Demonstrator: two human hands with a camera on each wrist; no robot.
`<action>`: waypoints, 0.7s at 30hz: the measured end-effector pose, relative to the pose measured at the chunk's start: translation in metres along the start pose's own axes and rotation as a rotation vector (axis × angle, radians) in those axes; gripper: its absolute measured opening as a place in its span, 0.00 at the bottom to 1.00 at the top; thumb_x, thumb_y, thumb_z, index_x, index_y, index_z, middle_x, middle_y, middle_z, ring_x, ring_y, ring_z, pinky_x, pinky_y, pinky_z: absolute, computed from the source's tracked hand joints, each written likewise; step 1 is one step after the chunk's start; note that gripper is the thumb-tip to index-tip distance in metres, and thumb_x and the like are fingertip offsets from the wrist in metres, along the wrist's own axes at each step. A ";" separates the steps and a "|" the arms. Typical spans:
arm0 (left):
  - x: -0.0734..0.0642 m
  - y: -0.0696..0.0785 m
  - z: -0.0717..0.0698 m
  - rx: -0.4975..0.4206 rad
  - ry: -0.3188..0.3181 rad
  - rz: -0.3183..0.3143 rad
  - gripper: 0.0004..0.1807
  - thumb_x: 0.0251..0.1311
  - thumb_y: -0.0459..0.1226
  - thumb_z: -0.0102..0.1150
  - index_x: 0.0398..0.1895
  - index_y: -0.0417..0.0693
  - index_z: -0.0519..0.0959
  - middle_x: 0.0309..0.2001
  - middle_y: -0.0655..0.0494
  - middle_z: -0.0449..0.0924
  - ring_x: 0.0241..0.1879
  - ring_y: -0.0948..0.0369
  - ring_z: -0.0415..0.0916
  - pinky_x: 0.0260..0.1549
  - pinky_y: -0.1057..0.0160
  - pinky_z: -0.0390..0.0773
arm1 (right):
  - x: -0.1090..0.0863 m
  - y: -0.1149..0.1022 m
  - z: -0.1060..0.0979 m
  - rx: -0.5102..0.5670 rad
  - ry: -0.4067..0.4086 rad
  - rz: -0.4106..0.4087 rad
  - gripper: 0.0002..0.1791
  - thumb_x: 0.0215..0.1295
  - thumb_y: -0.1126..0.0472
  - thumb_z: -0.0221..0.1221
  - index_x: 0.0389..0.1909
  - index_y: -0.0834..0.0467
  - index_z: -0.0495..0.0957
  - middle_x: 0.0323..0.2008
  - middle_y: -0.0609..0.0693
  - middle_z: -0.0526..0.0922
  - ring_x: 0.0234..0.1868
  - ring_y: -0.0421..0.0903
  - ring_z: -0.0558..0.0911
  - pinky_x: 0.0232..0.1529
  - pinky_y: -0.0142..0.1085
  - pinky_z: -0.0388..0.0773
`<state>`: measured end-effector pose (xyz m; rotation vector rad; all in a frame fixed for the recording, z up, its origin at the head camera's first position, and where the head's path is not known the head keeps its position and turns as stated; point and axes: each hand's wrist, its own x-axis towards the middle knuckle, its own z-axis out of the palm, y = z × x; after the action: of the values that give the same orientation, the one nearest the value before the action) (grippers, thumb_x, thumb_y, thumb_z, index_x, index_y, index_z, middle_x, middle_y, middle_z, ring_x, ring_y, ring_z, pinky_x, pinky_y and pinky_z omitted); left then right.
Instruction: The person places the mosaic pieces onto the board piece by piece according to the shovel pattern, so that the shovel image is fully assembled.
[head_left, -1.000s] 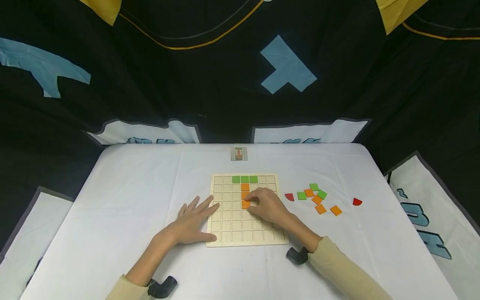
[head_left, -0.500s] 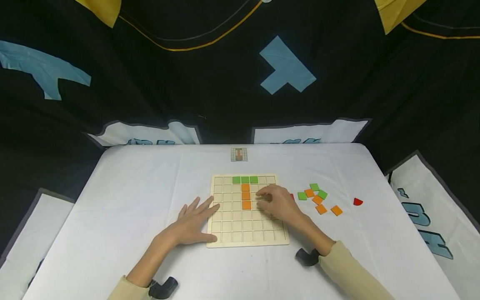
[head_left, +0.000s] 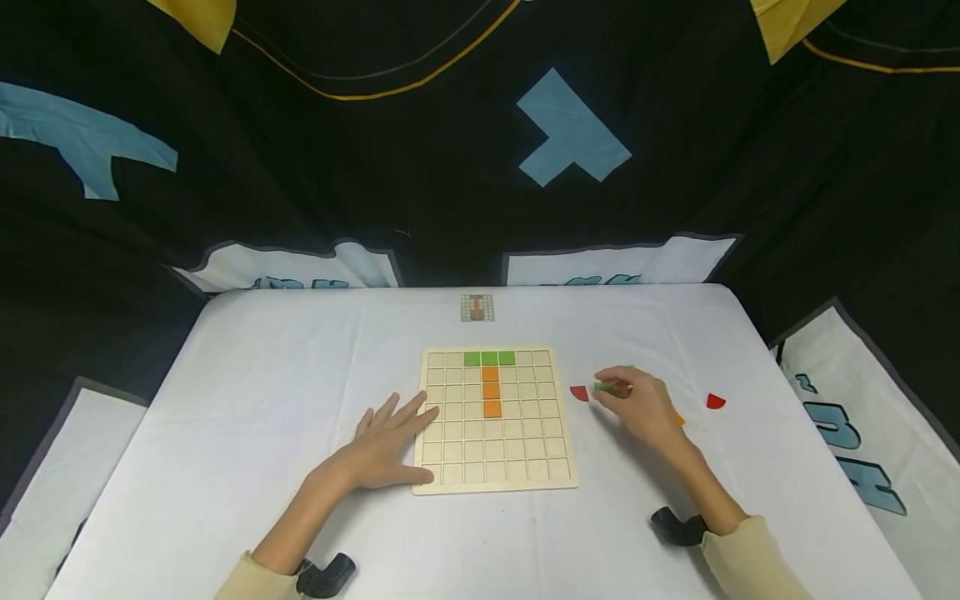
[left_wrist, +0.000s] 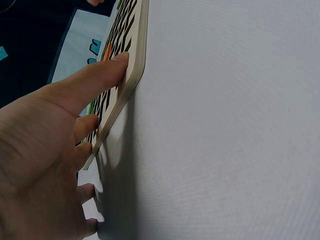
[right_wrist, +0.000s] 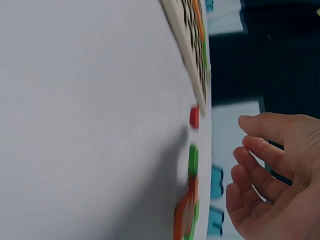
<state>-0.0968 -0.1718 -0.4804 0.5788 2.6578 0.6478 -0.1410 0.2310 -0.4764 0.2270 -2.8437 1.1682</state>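
A wooden grid board lies flat on the white table. Three green square tiles fill part of its far row, and an orange column of three tiles runs down from the middle one. My left hand rests spread on the board's left edge; the left wrist view shows the thumb on the rim. Over the loose tiles to the right hovers my right hand, fingers gently bent and holding nothing. The right wrist view shows a green tile and an orange tile on the table beneath it.
A red quarter-round piece lies between board and loose tiles, another red piece farther right. A small printed grid card sits at the table's back edge. A dark curtain hangs behind.
My right hand has left the orange column and moved right, off the board, to above the loose tiles. The left hand has stayed in place.
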 end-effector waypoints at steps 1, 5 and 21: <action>0.000 0.000 0.000 0.002 0.000 0.001 0.50 0.53 0.57 0.70 0.77 0.50 0.62 0.79 0.46 0.47 0.76 0.36 0.35 0.64 0.26 0.37 | -0.002 0.004 -0.004 -0.006 0.006 0.011 0.16 0.59 0.64 0.70 0.48 0.63 0.84 0.43 0.56 0.85 0.40 0.52 0.83 0.36 0.40 0.80; 0.001 -0.001 0.001 0.004 -0.002 0.004 0.50 0.53 0.58 0.69 0.77 0.50 0.62 0.79 0.47 0.46 0.76 0.36 0.35 0.64 0.26 0.37 | -0.011 0.018 -0.020 -0.032 0.018 0.065 0.16 0.61 0.64 0.69 0.49 0.64 0.84 0.43 0.58 0.85 0.39 0.53 0.81 0.30 0.36 0.80; 0.000 0.000 0.000 -0.002 -0.005 0.001 0.50 0.54 0.57 0.69 0.77 0.50 0.61 0.79 0.46 0.46 0.76 0.36 0.35 0.64 0.26 0.36 | -0.047 0.062 -0.054 -0.108 0.012 0.147 0.20 0.59 0.64 0.70 0.52 0.66 0.82 0.46 0.62 0.84 0.46 0.60 0.82 0.47 0.53 0.78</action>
<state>-0.0969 -0.1721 -0.4807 0.5802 2.6518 0.6489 -0.1046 0.3177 -0.4860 0.0062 -2.9445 1.0302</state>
